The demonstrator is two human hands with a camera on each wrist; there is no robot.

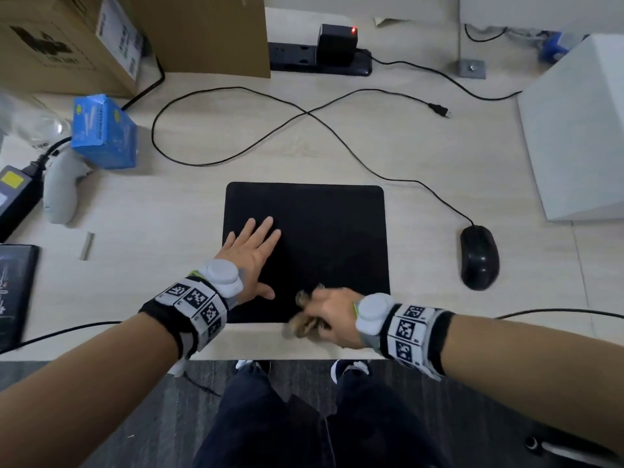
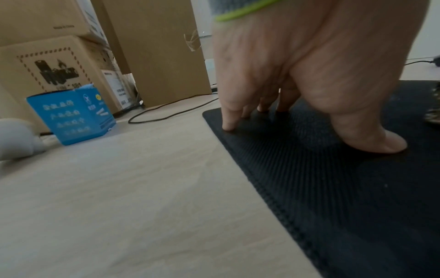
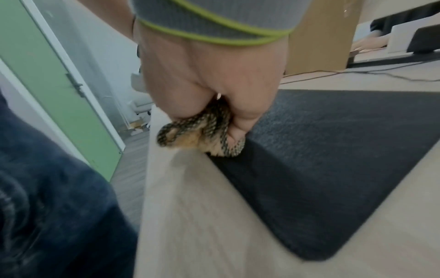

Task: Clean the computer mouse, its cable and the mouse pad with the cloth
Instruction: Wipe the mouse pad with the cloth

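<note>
A black square mouse pad (image 1: 331, 231) lies on the light wooden desk. My left hand (image 1: 251, 255) presses flat on its left part, fingers straight (image 2: 228, 124). At the pad's near edge my right hand (image 1: 326, 314) grips a bunched tan and black patterned cloth (image 1: 305, 324), also seen in the right wrist view as the cloth (image 3: 202, 137) against the pad (image 3: 333, 159). The black mouse (image 1: 478, 256) sits right of the pad, off it. Its thin black cable (image 1: 337, 143) loops across the desk behind the pad.
A blue carton (image 1: 104, 131) and a grey controller (image 1: 62, 190) stand at the left, with cardboard boxes (image 1: 67, 38) behind. A black power strip with a charger (image 1: 320, 55) is at the back. A white box (image 1: 580, 130) occupies the right. The desk's front edge runs just below my hands.
</note>
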